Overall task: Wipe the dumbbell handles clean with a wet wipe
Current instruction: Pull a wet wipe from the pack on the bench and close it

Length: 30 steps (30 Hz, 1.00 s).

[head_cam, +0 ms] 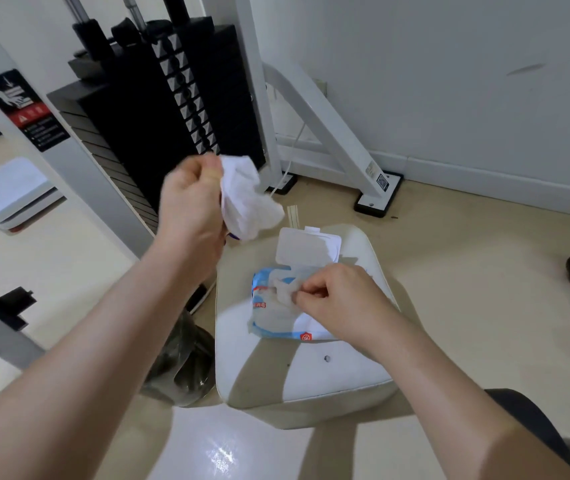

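Fingers: those of my left hand (190, 206) curl round a crumpled wet wipe (247, 199); those of my right hand (340, 301) pinch the next sheet (283, 289) poking from the wipe pack (273, 320).
Weight stack (158, 116): black, behind my left hand.
Padded seat (311, 379): white; I see the wipe pack lying on it.
Flip lid (306, 245): white, standing open on the blue pack.

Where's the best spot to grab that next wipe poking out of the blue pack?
Pinch the crumpled tuft of the next wipe where it sticks up through the opening of the pack, coming from above on the near side. The lid stands flipped open on the far side, so that way is blocked. The right hand pinches it just there.
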Each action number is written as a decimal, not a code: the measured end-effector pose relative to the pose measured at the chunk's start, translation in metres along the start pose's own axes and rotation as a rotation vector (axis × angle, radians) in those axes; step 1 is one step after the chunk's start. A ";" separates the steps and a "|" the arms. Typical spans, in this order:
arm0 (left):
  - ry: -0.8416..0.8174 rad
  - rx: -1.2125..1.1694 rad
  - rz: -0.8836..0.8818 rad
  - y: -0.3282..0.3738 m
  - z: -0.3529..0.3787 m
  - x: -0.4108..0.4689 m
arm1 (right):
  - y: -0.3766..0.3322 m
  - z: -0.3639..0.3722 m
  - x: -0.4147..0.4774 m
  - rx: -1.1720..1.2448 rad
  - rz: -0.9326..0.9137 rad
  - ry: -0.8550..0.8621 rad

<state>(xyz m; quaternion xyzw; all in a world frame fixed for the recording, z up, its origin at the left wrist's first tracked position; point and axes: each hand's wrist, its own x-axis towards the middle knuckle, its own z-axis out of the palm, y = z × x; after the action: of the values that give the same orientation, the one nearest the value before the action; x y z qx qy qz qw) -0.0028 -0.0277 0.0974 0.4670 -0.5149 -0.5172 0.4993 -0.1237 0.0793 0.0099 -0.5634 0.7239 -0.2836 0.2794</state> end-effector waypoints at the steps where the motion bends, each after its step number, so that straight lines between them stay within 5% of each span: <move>1: -0.033 0.070 0.058 0.004 -0.003 0.004 | 0.001 -0.001 0.002 0.025 0.003 0.001; 3: -0.276 0.202 0.050 0.001 -0.011 0.005 | 0.003 -0.002 0.007 0.079 0.002 0.065; 6: -0.612 0.297 -0.217 -0.015 -0.026 -0.001 | 0.002 -0.001 0.011 0.031 -0.019 0.105; 10: -0.430 0.668 -0.265 -0.030 -0.038 0.005 | 0.000 -0.005 0.024 -0.127 -0.028 -0.018; 14: -0.769 1.284 -0.165 -0.037 -0.034 -0.009 | -0.004 -0.009 0.031 -0.184 -0.051 -0.011; 16: -0.766 1.385 0.010 -0.041 -0.029 -0.014 | -0.003 -0.003 0.025 -0.210 -0.128 0.040; 25: -0.747 0.665 -0.177 -0.056 -0.025 -0.017 | -0.005 -0.014 0.005 -0.465 -0.234 -0.226; 30: -0.785 0.544 -0.099 -0.059 -0.027 -0.013 | -0.007 -0.009 0.023 -0.396 -0.059 -0.382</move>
<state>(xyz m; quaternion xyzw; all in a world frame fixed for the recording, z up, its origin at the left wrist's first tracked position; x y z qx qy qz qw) 0.0230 -0.0179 0.0366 0.3740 -0.7583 -0.5242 0.1016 -0.1305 0.0566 0.0194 -0.6713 0.6826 -0.0332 0.2870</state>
